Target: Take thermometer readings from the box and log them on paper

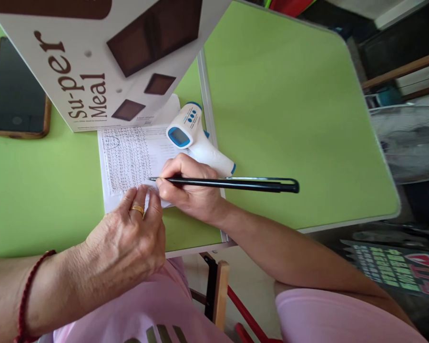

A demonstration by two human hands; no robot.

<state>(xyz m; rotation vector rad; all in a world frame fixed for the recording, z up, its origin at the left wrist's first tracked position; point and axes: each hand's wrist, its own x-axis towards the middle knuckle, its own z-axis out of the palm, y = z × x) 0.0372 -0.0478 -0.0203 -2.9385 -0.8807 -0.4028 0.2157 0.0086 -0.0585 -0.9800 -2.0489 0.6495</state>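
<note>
Between the fingers of my right hand (pixel 191 190) is a black pen (pixel 236 183), its tip touching a sheet of paper (pixel 128 159) covered in small curved handwritten marks. Fingers stretched out, my left hand (pixel 136 228) lies flat on the paper's near edge and wears a gold ring. A white and blue infrared thermometer (pixel 196 136) rests on the paper's right side, just beyond my right hand. The paper's far part is hidden by a white box (pixel 103 62) printed "Su-per Meal".
A phone (pixel 16 90) lies at the far left of the green table (pixel 289 119). The table has a metal seam right of the paper. A fan (pixel 411 143) stands past the right edge, with a printed sign (pixel 393 267) below it.
</note>
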